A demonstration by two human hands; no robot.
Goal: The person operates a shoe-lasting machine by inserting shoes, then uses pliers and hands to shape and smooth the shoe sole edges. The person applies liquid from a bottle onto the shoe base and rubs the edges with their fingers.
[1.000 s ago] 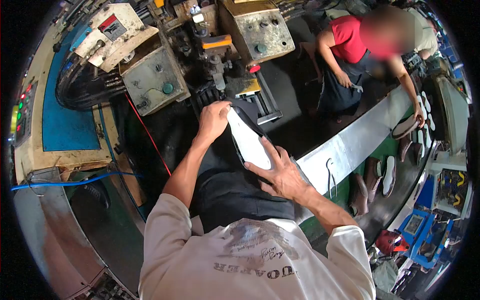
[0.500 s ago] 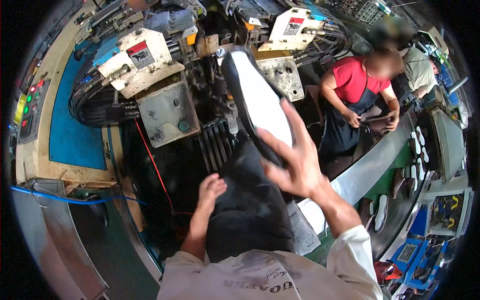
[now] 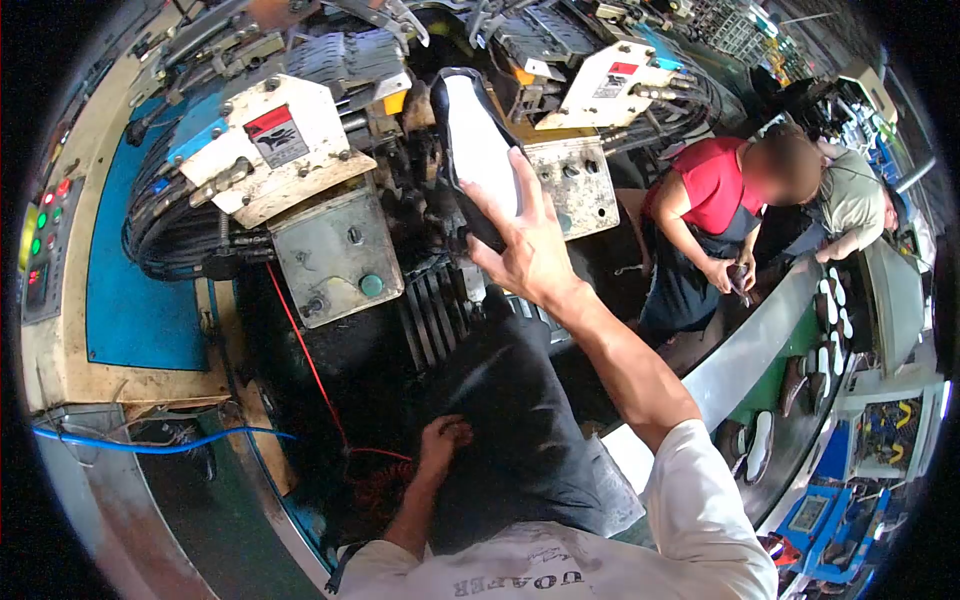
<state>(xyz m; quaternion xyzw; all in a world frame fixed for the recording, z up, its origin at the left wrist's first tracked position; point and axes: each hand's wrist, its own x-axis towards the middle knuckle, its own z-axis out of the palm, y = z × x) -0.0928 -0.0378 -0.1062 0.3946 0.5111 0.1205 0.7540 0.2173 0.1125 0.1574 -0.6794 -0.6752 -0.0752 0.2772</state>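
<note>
Head camera, looking forward and down, the only view: the wearer's right hand point(image 3: 525, 235) is stretched out ahead, grasping the near end of a dark shoe point(image 3: 482, 145), its fingers spread over the white underside and its thumb at the edge. The shoe is held bottom up, its far end tilted up and away between the two halves of a grimy machine point(image 3: 350, 60); whether it touches metal there cannot be told. The left hand point(image 3: 445, 440) rests low beside the wearer's dark trousers point(image 3: 520, 420), released, fingers slackly curled, nothing seen in it. Left of the shoe are a pale housing point(image 3: 275, 140) with a red-topped label and a control box point(image 3: 338, 255) with a green button point(image 3: 371, 286); a second box point(image 3: 580, 185) is partly hidden behind the shoe. A red cable point(image 3: 310, 360) runs down to the left. To the right, a co-worker in a red top point(image 3: 705, 175) handles a small dark item beside a metal ledge point(image 3: 735, 360), with other shoes point(image 3: 760, 445) lined up beyond. As a judgement, a one-handed hold at one end could let the shoe twist or slip, the far end could knock askew against metal, and fingers this close to the machine could be pinched if its parts moved.
</note>
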